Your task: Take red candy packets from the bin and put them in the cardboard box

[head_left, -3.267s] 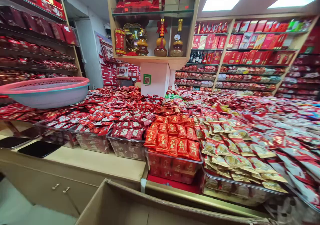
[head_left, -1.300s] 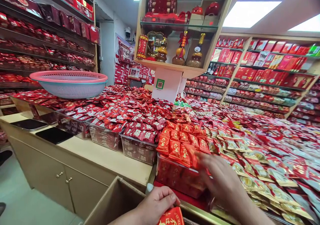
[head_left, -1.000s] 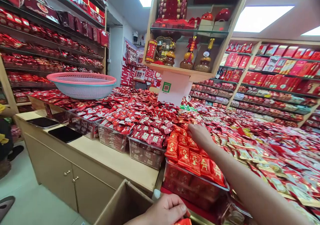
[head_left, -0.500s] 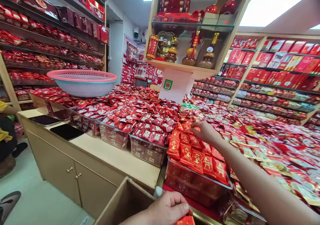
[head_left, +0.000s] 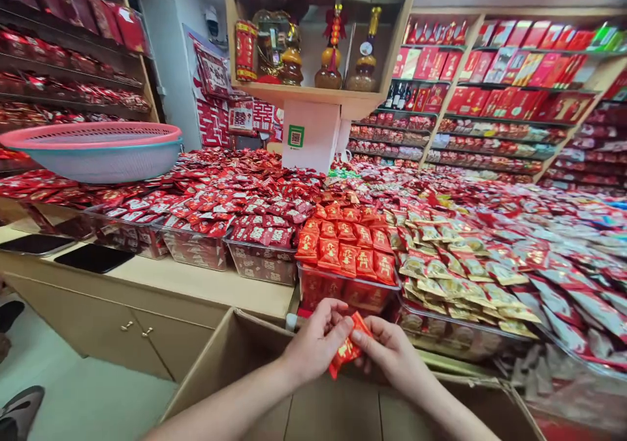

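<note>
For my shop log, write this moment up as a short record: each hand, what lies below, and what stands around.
Left hand: fingers on a red packet with gold print
Right hand: fingers on its other side
Packets held: one or more, cannot tell
Below: open cardboard box
Ahead: clear bin heaped with similar packets
Right of bin: gold-and-red packets
Left, on counter: two dark flat devices
Behind devices: pink basket nested in blue basket

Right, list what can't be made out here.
Red packet, full print: head view, partly covered by left hand and right hand.
Cardboard box, near side: head view, cut off by bottom edge.
Text under QR code: head view, too small.
Shoe, whole: head view, cut off by left edge.
</note>
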`<state>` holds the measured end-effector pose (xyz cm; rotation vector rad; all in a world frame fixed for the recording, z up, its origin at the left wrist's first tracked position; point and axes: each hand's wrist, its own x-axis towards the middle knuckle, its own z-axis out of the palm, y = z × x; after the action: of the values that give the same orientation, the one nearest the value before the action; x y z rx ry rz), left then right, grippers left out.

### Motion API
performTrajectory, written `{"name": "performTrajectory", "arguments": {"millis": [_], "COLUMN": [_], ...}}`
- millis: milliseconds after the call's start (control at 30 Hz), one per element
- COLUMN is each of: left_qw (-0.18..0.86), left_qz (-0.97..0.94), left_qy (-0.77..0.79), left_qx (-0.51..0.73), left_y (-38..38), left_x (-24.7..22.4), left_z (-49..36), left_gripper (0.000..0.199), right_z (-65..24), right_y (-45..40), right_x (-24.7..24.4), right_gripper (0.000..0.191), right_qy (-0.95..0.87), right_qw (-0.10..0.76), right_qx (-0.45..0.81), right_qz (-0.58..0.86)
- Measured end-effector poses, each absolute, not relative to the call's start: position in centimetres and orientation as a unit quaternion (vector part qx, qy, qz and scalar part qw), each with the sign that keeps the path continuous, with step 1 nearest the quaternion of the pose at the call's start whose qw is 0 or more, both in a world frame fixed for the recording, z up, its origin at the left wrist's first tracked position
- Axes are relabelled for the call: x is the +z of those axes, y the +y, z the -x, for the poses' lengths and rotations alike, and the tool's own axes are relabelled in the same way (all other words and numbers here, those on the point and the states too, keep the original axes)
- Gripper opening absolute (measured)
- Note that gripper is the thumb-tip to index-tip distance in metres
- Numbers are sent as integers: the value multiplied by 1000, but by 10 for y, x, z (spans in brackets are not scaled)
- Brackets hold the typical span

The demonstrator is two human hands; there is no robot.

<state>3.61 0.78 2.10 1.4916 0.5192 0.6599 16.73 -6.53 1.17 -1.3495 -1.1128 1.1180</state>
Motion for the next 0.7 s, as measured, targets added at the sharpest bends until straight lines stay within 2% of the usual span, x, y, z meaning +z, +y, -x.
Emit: {"name": "performTrajectory", "arguments": {"millis": [133, 300, 433, 533, 633, 700], "left_qw": [702, 753, 755, 747, 721, 712], "left_qz": [-649, -598, -588, -582, -613, -628], "left_qy": [210, 192, 197, 220, 231, 226], "left_qx": [203, 195, 215, 232, 226, 219], "left_y": [21, 28, 27, 28, 29, 29], "left_x": [19, 17, 12, 5, 0, -1], "left_z": [-30, -26, -28, -29, -30, -30], "left_gripper": [48, 54, 53, 44, 40, 41], "right_z": [-177, -179, -181, -181, -179, -177], "right_y": [-61, -62, -61, -62, -64, -65], "right_x": [13, 10, -3, -15, -25, -32], "right_gripper": [37, 35, 33, 32, 20, 35], "right_qy": [-431, -396, -377, -428, -599, -691], "right_qw": [543, 565, 584, 592, 527, 470], "right_qx": [466, 492, 485, 354, 114, -2], "right_qz": [550, 531, 530, 584, 592, 548]}}
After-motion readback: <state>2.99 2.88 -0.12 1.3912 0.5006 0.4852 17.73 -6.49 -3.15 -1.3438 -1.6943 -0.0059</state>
